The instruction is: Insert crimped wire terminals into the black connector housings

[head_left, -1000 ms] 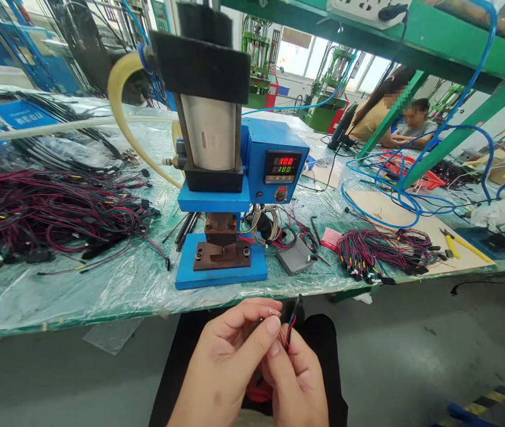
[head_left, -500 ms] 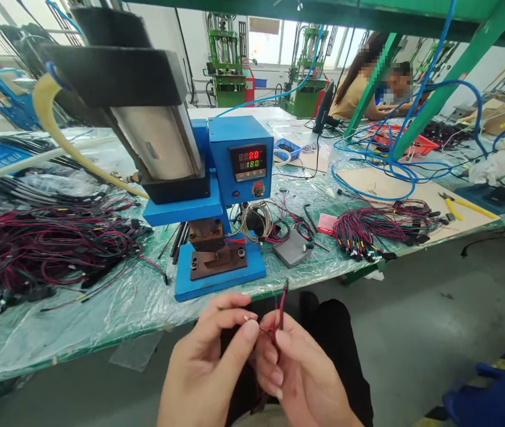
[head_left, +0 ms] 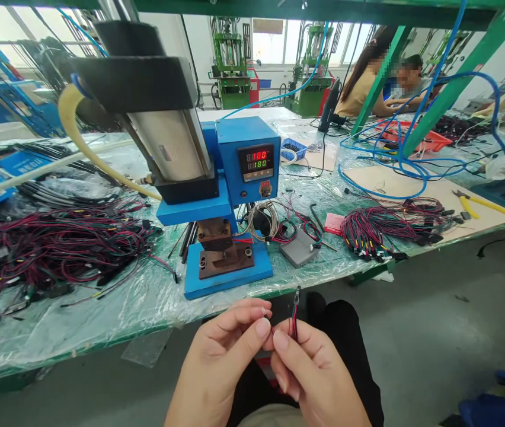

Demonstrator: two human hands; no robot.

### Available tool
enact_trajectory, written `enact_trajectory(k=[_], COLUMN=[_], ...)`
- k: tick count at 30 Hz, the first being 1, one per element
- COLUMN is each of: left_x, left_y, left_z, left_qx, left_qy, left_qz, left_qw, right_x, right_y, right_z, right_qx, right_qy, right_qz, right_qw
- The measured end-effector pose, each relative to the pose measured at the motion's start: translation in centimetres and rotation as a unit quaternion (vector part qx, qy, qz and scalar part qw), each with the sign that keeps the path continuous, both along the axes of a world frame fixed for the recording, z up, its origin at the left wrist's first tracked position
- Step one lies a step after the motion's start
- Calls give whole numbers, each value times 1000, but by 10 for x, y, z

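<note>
While near one press (head_left: 185, 148), left hand (head_left: 226, 356), right hand (head_left: 317, 365), both grips on one cable (head_left: 296, 313)

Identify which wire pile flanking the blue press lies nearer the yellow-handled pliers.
The smaller pile, right of the press, beside the pliers; the larger pile sprawls left of the press.

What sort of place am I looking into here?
Probably a cable-assembly workshop: a blue metal bench press with a red-and-green digital display, a tangled pile of thin red and black wires on the plastic-covered green bench, and tall green metal machines behind suggest it.
</note>
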State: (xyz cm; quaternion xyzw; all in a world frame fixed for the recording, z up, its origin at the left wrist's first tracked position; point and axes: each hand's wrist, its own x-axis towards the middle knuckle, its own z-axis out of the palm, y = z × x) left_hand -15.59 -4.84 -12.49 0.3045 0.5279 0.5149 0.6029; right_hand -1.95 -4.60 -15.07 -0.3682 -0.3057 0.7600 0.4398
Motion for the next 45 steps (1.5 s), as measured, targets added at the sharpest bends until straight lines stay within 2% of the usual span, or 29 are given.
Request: enact_trajectory(k=[4, 9, 14, 19, 23, 27, 32, 40, 45], left_x=[0, 2, 4, 3, 3, 6, 13, 17, 20], left_y=[-2, -2, -3, -6, -5, -3, -5, -7, -9], left_z=[2, 5, 2, 0, 0, -2, -5, -8, -7], left_qx=[-5, 6, 7, 34, 41, 45, 58, 72, 24], left_qy=[-10, -24, -50, 3, 45, 53, 23, 10, -23], left_qz=[-27, 0, -7, -6, -19, -23, -9, 16, 6], left_qw=[1000, 1000, 999, 999, 998, 997, 998, 997, 999], right_x=[-2, -3, -3, -3, -1, 0, 1, -2, -12], right_y=[0, -1, -2, -1, -1, -1, -1, -4, -7], right_z=[3, 0, -1, -1, -1, -3, -6, -7, -8], right_qx=[12, 8, 12, -1, 10, 42, 47, 18, -55], right_qy=[18, 28, 16, 47, 12, -19, -16, -38, -4], right_qz=[-15, -15, -24, -8, -7, -38, -53, -59, -118], right_qw=[1000, 999, 1000, 999, 1000, 998, 997, 997, 991])
